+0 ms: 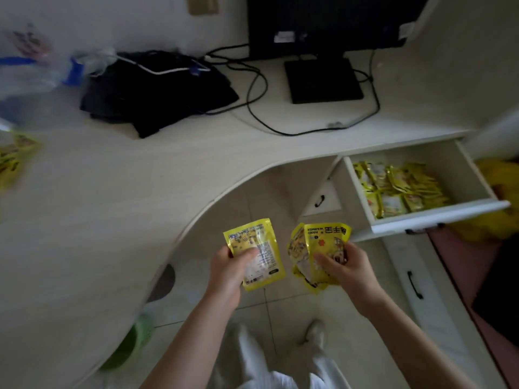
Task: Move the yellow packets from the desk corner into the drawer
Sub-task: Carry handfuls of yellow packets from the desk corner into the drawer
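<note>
Desk point(98, 206) curves at 10 o'clock, open drawer point(438, 214) at 2 o'clock already stocked. Left hand point(229, 272) fingers clamped on one yellow packet point(261, 248); right hand point(349, 269) pinches several packets point(314, 248) fanned upward.

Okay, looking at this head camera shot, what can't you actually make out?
- Yellow packets at the desk corner, head view: blurred and cut off by the left edge, so no count.
- Yellow packets stacked in the right hand: they overlap, number unclear.
- Open white drawer: its front panel hides the nearest packets.
- Small print on the single yellow packet in the left hand: too small, partly under the thumb.
- Clear plastic bags, top left: motion-blurred.
</note>
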